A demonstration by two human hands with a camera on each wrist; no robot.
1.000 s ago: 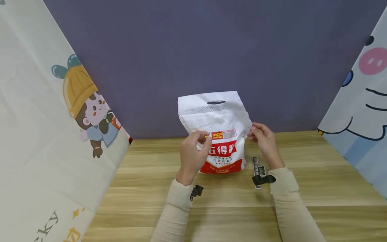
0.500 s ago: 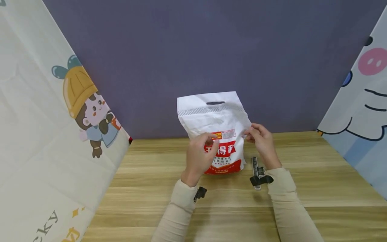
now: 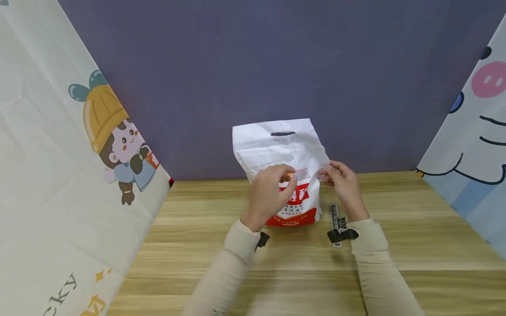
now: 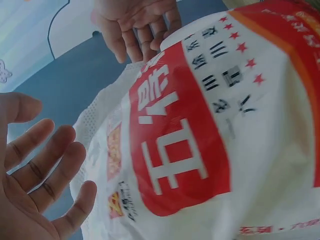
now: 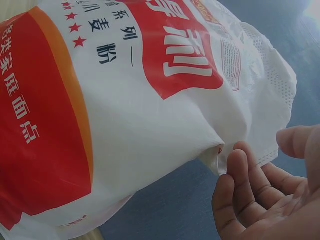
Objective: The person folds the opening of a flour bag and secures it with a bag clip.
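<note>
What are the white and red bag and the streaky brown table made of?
The white and red printed bag looks like smooth, slightly shiny plastic: it creases and catches light. The light brown table may be wood or a printed copy: grain streaks, soft sheen.

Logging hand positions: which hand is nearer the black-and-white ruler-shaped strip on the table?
Right. The right hand is just beyond the strip, by the white printed bag; the left hand is farther, left of the strip.

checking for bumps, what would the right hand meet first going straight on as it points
Probably the white bag: the right hand points at its side edge, though whether the two touch is unclear.
</note>
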